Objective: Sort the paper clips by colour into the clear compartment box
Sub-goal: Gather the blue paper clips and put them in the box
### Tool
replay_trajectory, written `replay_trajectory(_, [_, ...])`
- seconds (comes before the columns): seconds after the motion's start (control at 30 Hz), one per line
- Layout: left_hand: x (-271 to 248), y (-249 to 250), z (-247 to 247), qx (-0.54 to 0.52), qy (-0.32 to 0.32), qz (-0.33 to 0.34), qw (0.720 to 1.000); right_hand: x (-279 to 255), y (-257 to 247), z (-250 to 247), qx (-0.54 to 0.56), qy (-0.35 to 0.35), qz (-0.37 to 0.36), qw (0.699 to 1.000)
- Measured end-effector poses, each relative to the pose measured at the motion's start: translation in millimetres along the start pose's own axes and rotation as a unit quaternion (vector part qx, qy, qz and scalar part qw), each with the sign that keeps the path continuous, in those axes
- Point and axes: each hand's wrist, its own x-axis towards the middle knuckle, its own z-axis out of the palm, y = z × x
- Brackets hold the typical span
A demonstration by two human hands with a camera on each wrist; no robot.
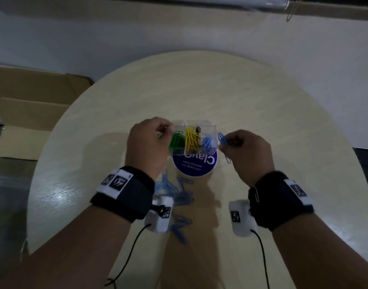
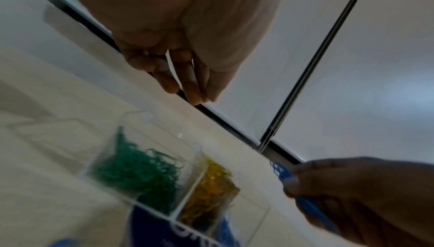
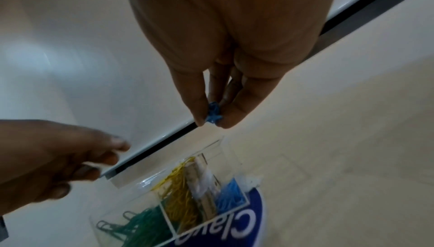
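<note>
The clear compartment box (image 1: 212, 130) stands mid-table. It holds green clips (image 1: 176, 141) on the left, yellow clips (image 1: 191, 137) in the middle and blue clips (image 1: 207, 141) on the right. My left hand (image 1: 166, 132) hovers at the box's left end, fingertips pinched; a green paper clip (image 1: 159, 135) shows as a sliver at them. My right hand (image 1: 225, 142) is just right of the box and pinches a small bunch of blue paper clips (image 3: 213, 114) between thumb and fingers. Loose blue clips (image 1: 178, 190) lie on the table under my left wrist.
A round blue-and-white disc with printed text (image 1: 196, 165) lies under the box's near side. The round pale table (image 1: 262, 105) has bare surface all round. Flattened cardboard (image 1: 32, 113) sits on the floor to the left. A single clip (image 1: 256, 195) hangs on my right wristband.
</note>
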Motion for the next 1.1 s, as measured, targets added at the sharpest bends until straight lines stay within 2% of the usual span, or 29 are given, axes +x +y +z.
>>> replay_trajectory(0.13, [-17.9, -28.6, -6.3, 0.045, -0.034, -0.014, 0.998, 28.1, -14.4, 14.5, -0.042, -0.016, 0.005, 0.999])
replay_trajectory(0.2, [-18.2, -30.5, -2.8, 0.058, -0.057, 0.007, 0.997, 32.5, -15.0, 18.2, -0.044, -0.03, 0.009, 0.999])
replay_trajectory(0.3, [-7.6, -19.7, 6.6, 0.066, -0.089, 0.057, 0.992, 32.4, -8.8, 21.2, -0.062, 0.0, -0.014, 0.998])
replay_trajectory(0.37, [1.0, -12.1, 16.1, 0.075, -0.142, 0.079, 0.984, 30.1, -4.0, 24.8, -0.077, -0.001, -0.03, 0.997])
replay_trajectory(0.47, [11.5, -12.1, 31.6, 0.143, -0.203, 0.091, 0.964, 26.0, 0.9, 30.6, -0.081, -0.028, -0.036, 0.996])
replay_trajectory(0.6, [20.4, -25.1, 40.6, 0.191, -0.208, 0.108, 0.953, 24.0, 9.6, 38.1, -0.066, -0.031, -0.038, 0.997])
replay_trajectory(0.93, [24.0, -32.6, 40.7, 0.139, -0.182, 0.12, 0.966, 22.3, 15.2, 43.6, -0.035, -0.011, -0.055, 0.998])
replay_trajectory(1.1, [19.8, -36.1, 36.5, 0.161, -0.195, 0.21, 0.945, 21.4, 15.9, 45.4, -0.034, -0.013, -0.052, 0.998])
